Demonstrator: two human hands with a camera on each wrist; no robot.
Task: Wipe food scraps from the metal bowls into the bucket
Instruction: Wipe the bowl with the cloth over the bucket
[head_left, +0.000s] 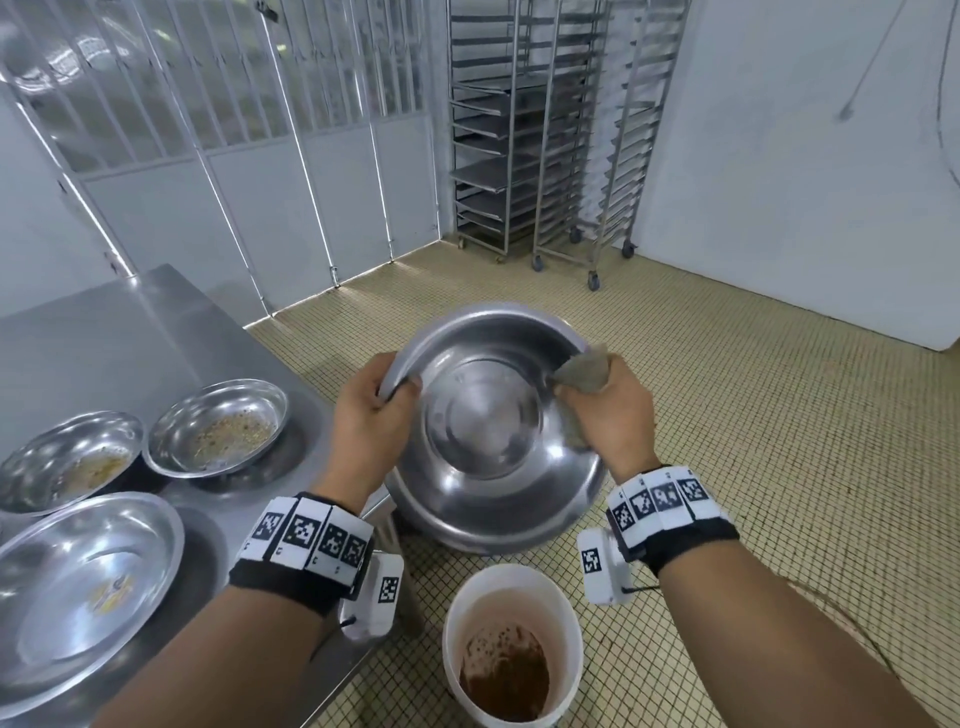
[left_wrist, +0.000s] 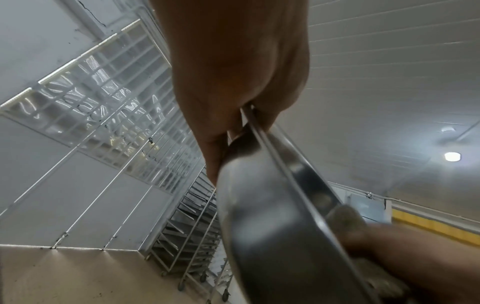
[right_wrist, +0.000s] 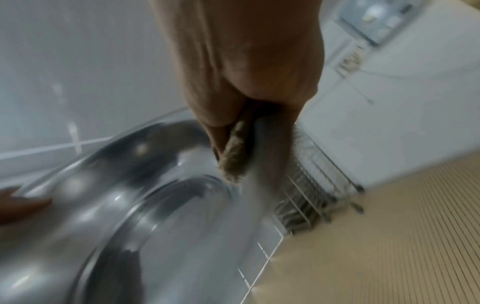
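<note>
A large metal bowl (head_left: 488, 431) is held tilted toward me above the floor, over a white bucket (head_left: 511, 644) with brown scraps at its bottom. My left hand (head_left: 371, 415) grips the bowl's left rim (left_wrist: 262, 135), thumb inside. My right hand (head_left: 605, 410) holds a grey-brown cloth (head_left: 584, 371) against the bowl's right inner wall; the right wrist view shows the cloth (right_wrist: 233, 156) pinched in the fingers over the bowl (right_wrist: 130, 205). Three more metal bowls stand on the table at left: two with scraps (head_left: 218, 426) (head_left: 70, 460) and a larger one (head_left: 83, 587).
The steel table (head_left: 130, 332) fills the left side, its corner close to the held bowl. Two wheeled tray racks (head_left: 545, 156) stand at the far wall. A barred metal partition (head_left: 234, 130) runs behind the table. Yellow tiled floor (head_left: 779, 415) spreads to the right.
</note>
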